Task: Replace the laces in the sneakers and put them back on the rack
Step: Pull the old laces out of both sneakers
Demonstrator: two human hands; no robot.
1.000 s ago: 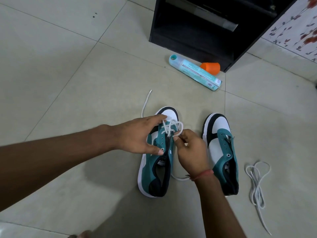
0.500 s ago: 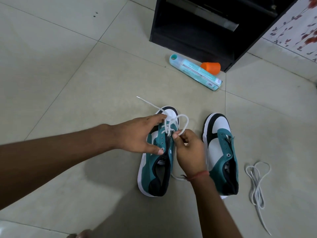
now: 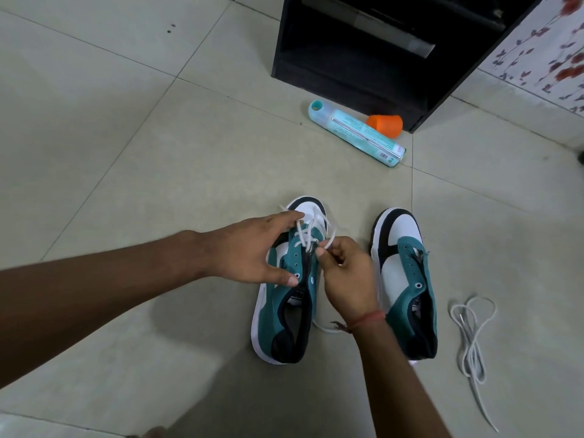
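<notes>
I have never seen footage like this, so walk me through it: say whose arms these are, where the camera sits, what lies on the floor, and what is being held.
There is no machine here. A person wears a camera on the head, so this single view looks down at their own arms. The left hand rests on the left sneaker to steady it. The right hand pinches a white lace that is partly threaded through that shoe's front eyelets. The right sneaker stands beside it with no lace. A loose lace lies on the tiled floor to its right. Farther off lie a teal bottle and an orange cap, in front of a black rack.
</notes>
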